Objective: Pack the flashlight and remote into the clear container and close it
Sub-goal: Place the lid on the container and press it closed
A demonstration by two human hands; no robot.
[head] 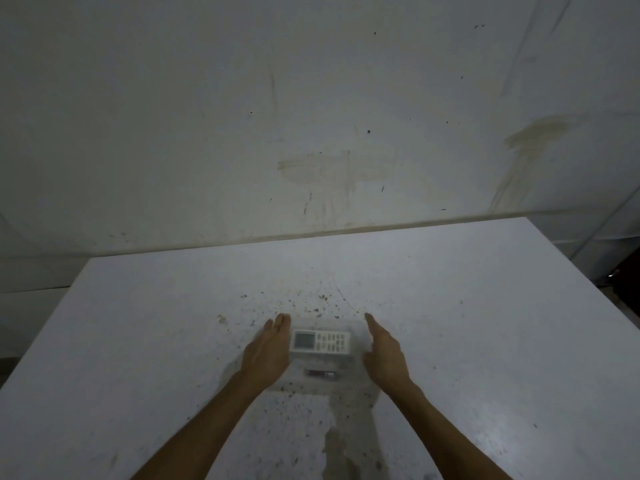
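Neither grip holds anything: left hand (268, 351) and right hand (384, 353) lie open, fingers straight, flanking the clear container (322, 382). Between the palms sits the white rectangular remote (320, 340), grey screen toward the left hand, and nearer the wrists the small dark cylindrical flashlight (321, 373). Container walls are faint and hard to trace; whether a lid is on cannot be told. Underneath, the pale speckled surface (485, 323) looks matte and stained.

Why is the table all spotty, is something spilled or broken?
Nothing looks broken. The white table is speckled with dark spots and a stain near its front edge. The remote and flashlight lie neatly between both hands.
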